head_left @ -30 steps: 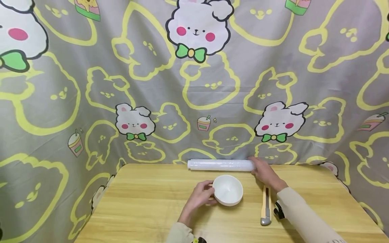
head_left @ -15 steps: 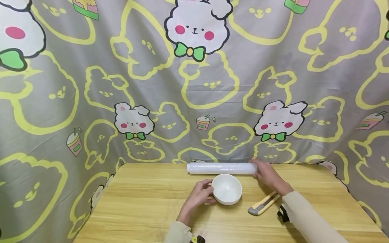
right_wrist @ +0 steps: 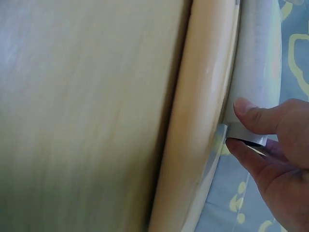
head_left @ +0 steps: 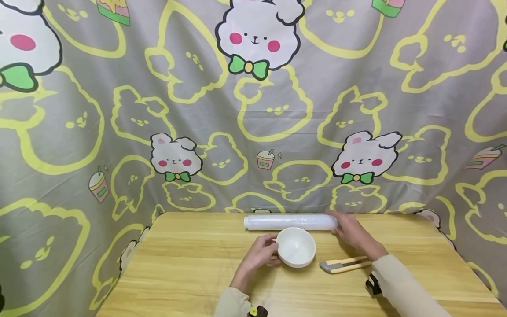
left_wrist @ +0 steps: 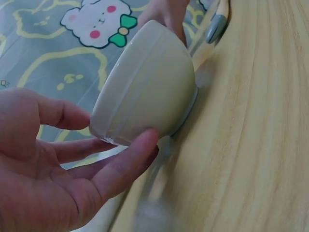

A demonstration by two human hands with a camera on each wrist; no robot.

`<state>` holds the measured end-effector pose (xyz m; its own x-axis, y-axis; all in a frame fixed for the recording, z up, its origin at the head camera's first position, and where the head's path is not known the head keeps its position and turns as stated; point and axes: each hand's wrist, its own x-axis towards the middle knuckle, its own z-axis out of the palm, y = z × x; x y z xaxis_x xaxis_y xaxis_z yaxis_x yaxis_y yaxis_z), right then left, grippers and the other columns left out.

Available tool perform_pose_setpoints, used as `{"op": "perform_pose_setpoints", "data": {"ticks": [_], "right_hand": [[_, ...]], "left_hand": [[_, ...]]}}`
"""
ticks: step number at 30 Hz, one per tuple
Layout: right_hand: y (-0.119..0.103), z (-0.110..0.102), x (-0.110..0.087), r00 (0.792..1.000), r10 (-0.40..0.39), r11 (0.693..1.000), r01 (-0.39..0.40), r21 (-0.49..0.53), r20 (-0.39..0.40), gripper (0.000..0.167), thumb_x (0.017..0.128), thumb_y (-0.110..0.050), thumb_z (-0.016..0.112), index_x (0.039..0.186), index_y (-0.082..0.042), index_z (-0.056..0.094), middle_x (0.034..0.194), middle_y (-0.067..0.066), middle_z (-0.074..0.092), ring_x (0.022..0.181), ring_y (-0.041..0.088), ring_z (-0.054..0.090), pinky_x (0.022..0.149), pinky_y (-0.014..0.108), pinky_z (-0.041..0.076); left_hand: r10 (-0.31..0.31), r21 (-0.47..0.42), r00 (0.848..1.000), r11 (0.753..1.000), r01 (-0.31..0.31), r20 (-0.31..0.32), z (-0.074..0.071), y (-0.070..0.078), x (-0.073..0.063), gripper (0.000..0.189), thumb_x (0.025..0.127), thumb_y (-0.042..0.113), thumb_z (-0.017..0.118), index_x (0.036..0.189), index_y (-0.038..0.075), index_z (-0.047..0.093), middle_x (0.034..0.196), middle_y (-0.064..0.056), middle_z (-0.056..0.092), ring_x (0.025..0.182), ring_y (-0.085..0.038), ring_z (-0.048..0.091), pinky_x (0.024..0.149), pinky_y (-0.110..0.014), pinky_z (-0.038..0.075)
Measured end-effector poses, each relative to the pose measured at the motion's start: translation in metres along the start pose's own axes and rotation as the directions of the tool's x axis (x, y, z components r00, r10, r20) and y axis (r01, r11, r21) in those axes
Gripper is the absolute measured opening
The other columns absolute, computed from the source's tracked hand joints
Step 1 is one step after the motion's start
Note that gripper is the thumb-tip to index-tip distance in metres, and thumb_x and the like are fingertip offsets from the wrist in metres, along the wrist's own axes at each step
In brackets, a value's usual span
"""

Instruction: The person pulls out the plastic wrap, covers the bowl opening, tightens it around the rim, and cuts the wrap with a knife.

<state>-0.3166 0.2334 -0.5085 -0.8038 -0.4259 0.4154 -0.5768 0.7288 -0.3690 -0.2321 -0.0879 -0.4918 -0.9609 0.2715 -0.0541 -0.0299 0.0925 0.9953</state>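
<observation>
My left hand (head_left: 260,254) holds the left side of a white bowl (head_left: 296,248), which stands upright on the wooden table. In the left wrist view, fingers and thumb lie along the rim and outer wall of the bowl (left_wrist: 149,87). Behind the bowl lies a roll of cling film (head_left: 291,222), sideways near the table's back edge. My right hand (head_left: 351,229) grips the roll's right end, thumb on one side and fingers on the other in the right wrist view. A yellow utility knife (head_left: 341,265) with a grey end lies beside the right forearm, which covers its far tip.
The wooden table (head_left: 190,264) backs onto a grey curtain (head_left: 222,119) printed with rabbits and yellow outlines, which also hangs along both sides. In the right wrist view, the knife's handle (right_wrist: 198,96) looms large close to the camera.
The roll has come slightly nearer and to the right with my right hand. The utility knife has swung from pointing away to lying nearly crosswise. The left hand and bowl stay put.
</observation>
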Motion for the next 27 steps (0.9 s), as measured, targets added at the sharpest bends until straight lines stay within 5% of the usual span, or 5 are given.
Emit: {"op": "perform_pose_setpoints", "data": {"ticks": [4, 9, 16, 20, 27], "right_hand": [[0.002, -0.003, -0.002, 0.998, 0.039, 0.999, -0.04, 0.023, 0.044, 0.06, 0.08, 0.009, 0.08, 0.135, 0.012, 0.057, 0.124, 0.032, 0.064, 0.11, 0.045, 0.064, 0.091, 0.058, 0.056], [0.002, -0.011, 0.002, 0.995, 0.067, 0.997, -0.07, 0.029, 0.074, 0.06, 0.082, 0.001, 0.081, 0.136, 0.013, 0.056, 0.125, 0.032, 0.064, 0.109, 0.043, 0.064, 0.09, 0.058, 0.056], [-0.004, -0.016, 0.01, 0.994, 0.033, 0.999, -0.031, -0.022, 0.109, 0.053, 0.088, -0.011, 0.079, 0.13, 0.014, 0.06, 0.122, 0.031, 0.065, 0.11, 0.045, 0.063, 0.092, 0.058, 0.055], [-0.014, -0.014, 0.017, 0.993, 0.033, 0.998, -0.027, -0.054, 0.115, 0.051, 0.091, -0.02, 0.075, 0.129, 0.011, 0.062, 0.128, 0.032, 0.062, 0.119, 0.053, 0.056, 0.103, 0.065, 0.046], [-0.052, -0.005, 0.051, 0.99, -0.136, 0.991, 0.136, -0.001, 0.038, 0.014, 0.089, -0.004, 0.077, 0.102, 0.0, 0.074, 0.102, 0.013, 0.072, 0.098, 0.034, 0.068, 0.088, 0.052, 0.057]], "left_hand": [[0.12, 0.158, 0.992, 0.981, -0.115, -0.023, -0.002, 0.004, 0.005, 0.04, 0.103, 0.011, 0.056, 0.138, -0.01, 0.056, 0.12, -0.026, 0.066, 0.104, -0.038, 0.068, 0.087, -0.05, 0.062], [0.345, 0.367, 0.937, 0.88, -0.301, -0.057, -0.004, 0.013, 0.026, 0.031, 0.102, 0.004, 0.056, 0.129, -0.009, 0.063, 0.125, -0.023, 0.067, 0.117, -0.04, 0.064, 0.101, -0.049, 0.055], [0.502, 0.711, 0.864, 0.594, -0.377, 0.039, -0.005, 0.025, 0.054, 0.028, 0.093, -0.009, 0.059, 0.117, -0.005, 0.071, 0.119, -0.019, 0.071, 0.116, -0.033, 0.066, 0.101, -0.045, 0.054], [0.471, 0.788, 0.876, 0.497, -0.364, 0.108, -0.007, 0.023, 0.062, 0.024, 0.094, -0.007, 0.059, 0.114, -0.004, 0.073, 0.113, -0.016, 0.074, 0.111, -0.03, 0.069, 0.097, -0.041, 0.057], [0.43, 0.822, 0.894, 0.458, -0.339, 0.129, -0.006, 0.018, 0.068, 0.023, 0.094, -0.004, 0.061, 0.114, -0.002, 0.073, 0.115, -0.014, 0.072, 0.11, -0.029, 0.068, 0.096, -0.04, 0.056]]}}
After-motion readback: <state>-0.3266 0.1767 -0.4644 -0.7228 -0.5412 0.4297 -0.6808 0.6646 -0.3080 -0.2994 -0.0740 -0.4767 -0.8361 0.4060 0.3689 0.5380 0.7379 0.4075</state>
